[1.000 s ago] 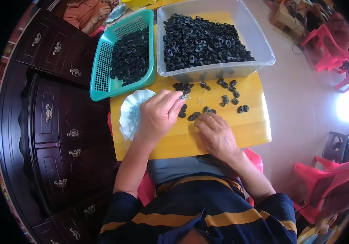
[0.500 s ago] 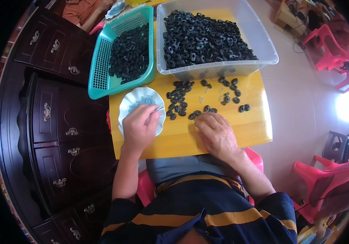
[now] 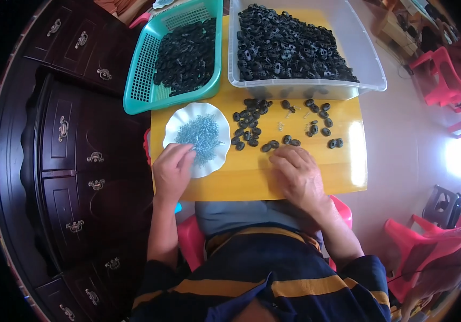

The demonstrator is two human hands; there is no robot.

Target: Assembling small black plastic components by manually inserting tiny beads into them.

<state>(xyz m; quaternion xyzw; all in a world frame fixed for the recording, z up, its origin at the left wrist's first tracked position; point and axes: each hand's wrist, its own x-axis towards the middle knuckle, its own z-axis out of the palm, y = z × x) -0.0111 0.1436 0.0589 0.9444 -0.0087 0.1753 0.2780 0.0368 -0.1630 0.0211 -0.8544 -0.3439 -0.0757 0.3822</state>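
My left hand (image 3: 172,170) is over the near left rim of a white scalloped plate (image 3: 171,126), its thumb and fingers pinched together. Whatever may be between those fingertips is too small to make out. A heap of small metal springs (image 3: 201,134) fills the plate's middle. On the yellow table my right hand (image 3: 298,174) rests with its fingers curled inward, just on the near side of a few black oval plastic pieces (image 3: 274,144). What those fingers hold, if anything, is hidden. More such pieces (image 3: 249,121) lie in a cluster between the hands, beyond them.
At the back stand a green basket (image 3: 134,96) and a clear plastic bin (image 3: 367,70), both holding many black pieces. Loose springs (image 3: 304,127) and scattered pieces (image 3: 325,122) lie on the table's (image 3: 241,180) right half. A dark cabinet (image 3: 101,166) stands left; pink chairs (image 3: 429,241) stand right.
My left hand has drawn back from the plate's middle to its near left rim, uncovering the springs. My right hand has drawn slightly away from the pieces beyond it. The whole view has shifted.
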